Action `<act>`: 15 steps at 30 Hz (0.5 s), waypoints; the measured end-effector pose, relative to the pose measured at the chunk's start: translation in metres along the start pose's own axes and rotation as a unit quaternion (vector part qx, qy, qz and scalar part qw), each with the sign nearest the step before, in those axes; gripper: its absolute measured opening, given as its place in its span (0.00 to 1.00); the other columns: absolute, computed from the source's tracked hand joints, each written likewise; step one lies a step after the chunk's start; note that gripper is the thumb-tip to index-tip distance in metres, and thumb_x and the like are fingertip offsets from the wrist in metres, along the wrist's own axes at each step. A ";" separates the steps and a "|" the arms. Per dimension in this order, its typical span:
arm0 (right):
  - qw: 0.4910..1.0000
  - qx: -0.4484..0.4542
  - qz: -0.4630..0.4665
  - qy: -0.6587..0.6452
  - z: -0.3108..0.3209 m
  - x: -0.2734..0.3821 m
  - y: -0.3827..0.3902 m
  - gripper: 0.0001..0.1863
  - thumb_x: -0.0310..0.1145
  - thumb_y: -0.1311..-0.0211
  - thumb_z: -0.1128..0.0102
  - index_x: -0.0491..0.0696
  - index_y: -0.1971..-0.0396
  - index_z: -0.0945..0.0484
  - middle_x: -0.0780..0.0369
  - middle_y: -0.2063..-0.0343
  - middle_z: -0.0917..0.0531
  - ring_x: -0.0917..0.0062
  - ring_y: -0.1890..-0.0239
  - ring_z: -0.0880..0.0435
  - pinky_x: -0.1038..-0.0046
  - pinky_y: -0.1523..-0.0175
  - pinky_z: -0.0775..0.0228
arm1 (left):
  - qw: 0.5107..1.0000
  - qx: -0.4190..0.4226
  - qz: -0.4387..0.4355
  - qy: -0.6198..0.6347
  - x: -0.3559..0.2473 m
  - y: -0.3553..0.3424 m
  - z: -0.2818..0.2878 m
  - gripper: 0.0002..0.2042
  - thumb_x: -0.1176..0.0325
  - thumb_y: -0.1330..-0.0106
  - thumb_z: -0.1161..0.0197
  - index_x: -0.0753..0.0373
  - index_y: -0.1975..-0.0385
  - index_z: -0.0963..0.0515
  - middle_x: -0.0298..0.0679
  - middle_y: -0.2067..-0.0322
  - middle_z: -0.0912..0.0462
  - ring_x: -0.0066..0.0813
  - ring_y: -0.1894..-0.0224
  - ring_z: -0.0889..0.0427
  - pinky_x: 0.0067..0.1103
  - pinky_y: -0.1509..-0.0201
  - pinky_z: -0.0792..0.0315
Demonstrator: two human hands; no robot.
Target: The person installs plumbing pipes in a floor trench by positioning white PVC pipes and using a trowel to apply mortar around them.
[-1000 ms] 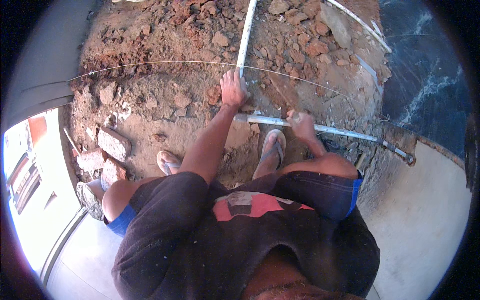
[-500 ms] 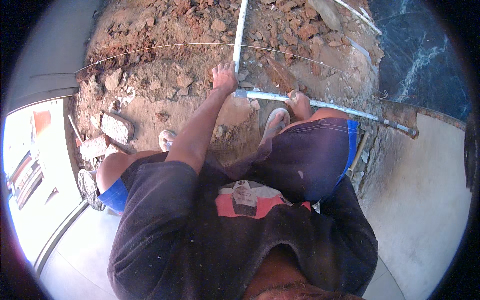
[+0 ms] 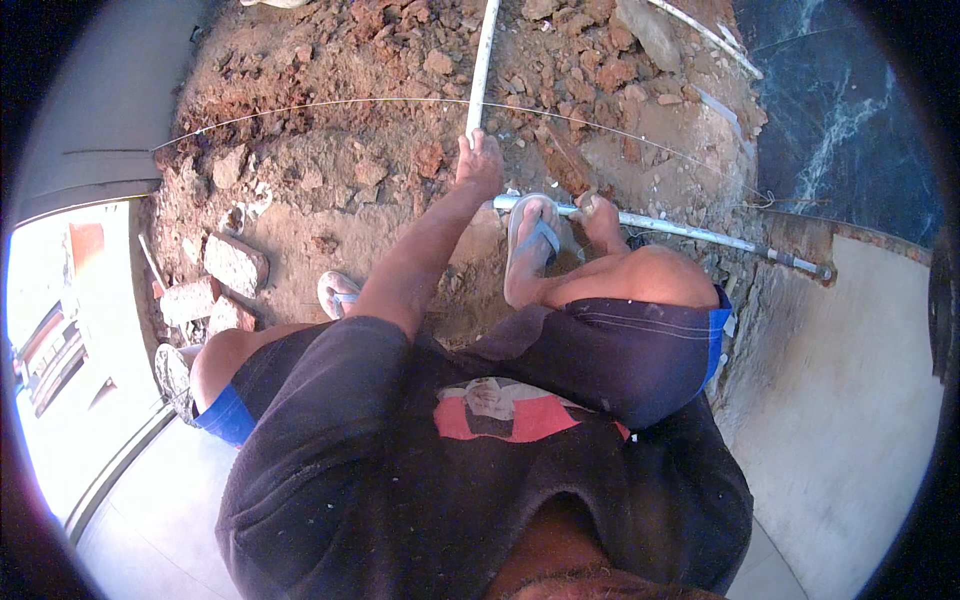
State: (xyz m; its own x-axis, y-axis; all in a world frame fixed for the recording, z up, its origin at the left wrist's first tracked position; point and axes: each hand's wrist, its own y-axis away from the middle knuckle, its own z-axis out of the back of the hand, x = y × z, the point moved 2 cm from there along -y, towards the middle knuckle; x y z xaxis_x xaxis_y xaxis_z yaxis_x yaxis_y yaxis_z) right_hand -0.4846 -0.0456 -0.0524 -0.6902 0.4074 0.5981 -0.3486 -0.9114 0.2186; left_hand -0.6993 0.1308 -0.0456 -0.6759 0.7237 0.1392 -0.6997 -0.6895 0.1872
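Observation:
My left hand [image 3: 481, 166] is closed round the near end of a white pipe [image 3: 484, 68] that runs away from me over the dirt. A second white pipe [image 3: 690, 229] lies crosswise to the right and ends in a dark fitting [image 3: 795, 262]. Round its left part my right hand [image 3: 597, 216] is closed, partly hidden behind my knee. My right foot in a flip-flop [image 3: 533, 238] is beside that hand, its toes over the crosswise pipe; whether the sole presses on it I cannot tell. My left hand hides where the two pipes meet.
Broken soil and rubble [image 3: 330, 60] spread ahead, crossed by a thin taut string [image 3: 330, 102]. Several brick pieces [image 3: 236, 263] lie at left, near a bright doorway. A dark marbled slab [image 3: 835, 120] stands far right, with pale flooring [image 3: 830, 350] nearer. Another thin pipe [image 3: 708, 37] lies beyond.
My right foot has come forward and up to the crosswise pipe, and the right knee has shifted. My left hand has moved slightly right and nearer, still on its pipe.

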 end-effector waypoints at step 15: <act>0.998 -0.018 0.025 -0.047 -0.005 0.003 0.002 0.17 0.32 0.59 0.25 0.48 0.69 0.23 0.55 0.70 0.18 0.59 0.63 0.19 0.63 0.58 0.28 | 0.821 0.056 0.332 0.461 -0.012 -0.060 -0.006 0.25 0.63 0.47 0.36 0.68 0.51 0.32 0.59 0.51 0.25 0.54 0.43 0.30 0.38 0.41 0.33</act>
State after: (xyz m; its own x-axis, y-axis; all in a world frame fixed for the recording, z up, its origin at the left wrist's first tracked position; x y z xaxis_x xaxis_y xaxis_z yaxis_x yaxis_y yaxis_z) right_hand -0.4902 -0.0456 -0.0538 -0.6456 0.3526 0.6774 -0.3393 -0.9271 0.1592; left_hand -0.6503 0.1630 -0.0643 -0.8235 -0.1759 -0.5393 -0.1157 -0.8786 0.4633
